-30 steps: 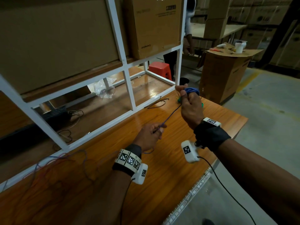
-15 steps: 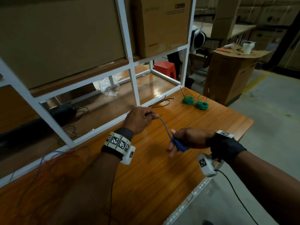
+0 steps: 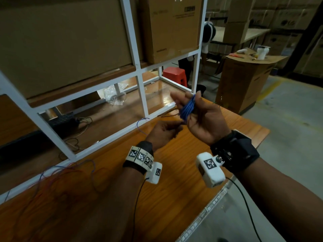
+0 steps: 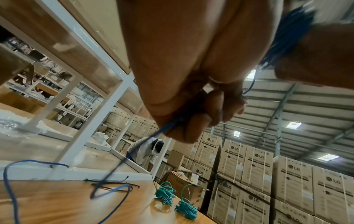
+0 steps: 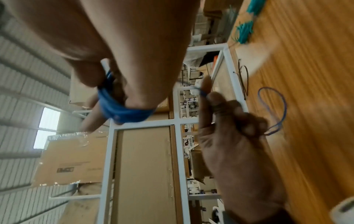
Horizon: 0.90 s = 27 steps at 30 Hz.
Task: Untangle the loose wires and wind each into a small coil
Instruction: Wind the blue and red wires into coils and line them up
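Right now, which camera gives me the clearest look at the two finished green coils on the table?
The left wrist view: both green coils lie in plain sight, side by side near the table's far edge. The right wrist view shows them blurred at its top edge. In the head view the right hand hides that spot.

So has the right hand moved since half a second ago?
Yes. The right hand rose away from the table toward the white shelf frame.

Head view looks down over the table (image 3: 174, 198); both close wrist views share it.
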### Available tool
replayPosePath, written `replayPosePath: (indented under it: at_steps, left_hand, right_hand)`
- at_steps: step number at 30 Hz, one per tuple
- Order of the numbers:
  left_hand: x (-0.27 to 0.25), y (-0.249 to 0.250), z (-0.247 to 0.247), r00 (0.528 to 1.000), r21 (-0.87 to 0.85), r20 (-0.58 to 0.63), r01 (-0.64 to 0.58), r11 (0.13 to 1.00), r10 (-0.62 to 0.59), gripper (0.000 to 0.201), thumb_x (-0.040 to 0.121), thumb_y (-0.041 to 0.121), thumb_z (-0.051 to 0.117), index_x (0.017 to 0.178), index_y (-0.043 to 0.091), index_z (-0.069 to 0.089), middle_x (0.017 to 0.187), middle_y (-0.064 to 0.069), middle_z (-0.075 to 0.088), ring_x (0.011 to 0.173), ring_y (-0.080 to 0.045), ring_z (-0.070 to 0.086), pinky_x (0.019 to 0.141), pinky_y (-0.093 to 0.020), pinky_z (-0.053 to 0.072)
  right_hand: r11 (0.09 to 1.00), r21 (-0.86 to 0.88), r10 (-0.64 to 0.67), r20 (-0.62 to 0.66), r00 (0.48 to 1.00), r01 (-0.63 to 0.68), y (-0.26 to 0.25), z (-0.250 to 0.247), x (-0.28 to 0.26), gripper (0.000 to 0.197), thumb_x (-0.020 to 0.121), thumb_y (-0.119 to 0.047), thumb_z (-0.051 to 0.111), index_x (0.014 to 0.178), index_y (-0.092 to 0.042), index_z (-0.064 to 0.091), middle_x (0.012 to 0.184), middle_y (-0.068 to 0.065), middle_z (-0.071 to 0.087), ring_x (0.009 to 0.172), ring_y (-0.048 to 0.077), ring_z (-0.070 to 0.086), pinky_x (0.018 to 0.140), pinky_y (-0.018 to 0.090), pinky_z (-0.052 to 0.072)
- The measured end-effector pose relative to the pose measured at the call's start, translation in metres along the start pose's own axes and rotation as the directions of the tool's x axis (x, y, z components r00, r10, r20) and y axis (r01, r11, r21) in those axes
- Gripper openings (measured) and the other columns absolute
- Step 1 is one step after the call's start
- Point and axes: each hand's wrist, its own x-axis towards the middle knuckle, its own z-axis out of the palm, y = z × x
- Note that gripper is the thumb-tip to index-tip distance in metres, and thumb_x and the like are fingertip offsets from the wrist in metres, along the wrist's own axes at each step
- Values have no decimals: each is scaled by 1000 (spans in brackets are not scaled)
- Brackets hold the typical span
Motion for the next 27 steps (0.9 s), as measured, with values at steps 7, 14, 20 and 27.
replayPosePath:
  at_steps: [7, 14, 20, 27]
  left_hand:
    - [-21, -25, -4, 995, 434, 16, 85, 897, -102, 25, 98, 47, 57, 106, 31, 74, 87, 4, 70, 84, -17, 65, 81, -36, 52]
    - [-29, -11, -42, 991, 576, -127, 41, 817, 40, 17, 96, 34, 64, 107, 29, 77, 95, 17, 70, 86, 3, 61, 80, -26, 51]
    - [-15, 8, -67, 978, 585, -124, -64, 808, 168, 10, 85, 35, 77, 93, 30, 80, 84, 17, 73, 79, -2, 68, 72, -30, 58]
    - [15, 26, -68, 982, 397, -91, -119, 910, 168, 16, 79, 21, 81, 92, 12, 80, 85, 4, 78, 83, -12, 74, 77, -27, 59]
  right_hand:
    - [577, -816, -566, -366, 738, 38, 2, -53, 20, 39, 108, -41, 45, 105, -13, 72, 105, 24, 72, 93, 32, 69, 83, 44, 55]
    - [-42, -933, -134, -348, 928, -357, 13, -83, -2, 40, 109, -35, 46, 98, -6, 72, 82, -7, 65, 74, 9, 61, 62, 25, 44]
    - [193, -904, 306, -315, 899, -383, 29, -67, -23, 43, 110, -36, 44, 109, 0, 68, 96, 1, 80, 72, 22, 51, 70, 36, 43]
    - [477, -788, 502, -120, 857, -390, 41, -41, -15, 42, 106, -40, 46, 100, -4, 67, 95, 18, 76, 118, 41, 65, 100, 45, 50]
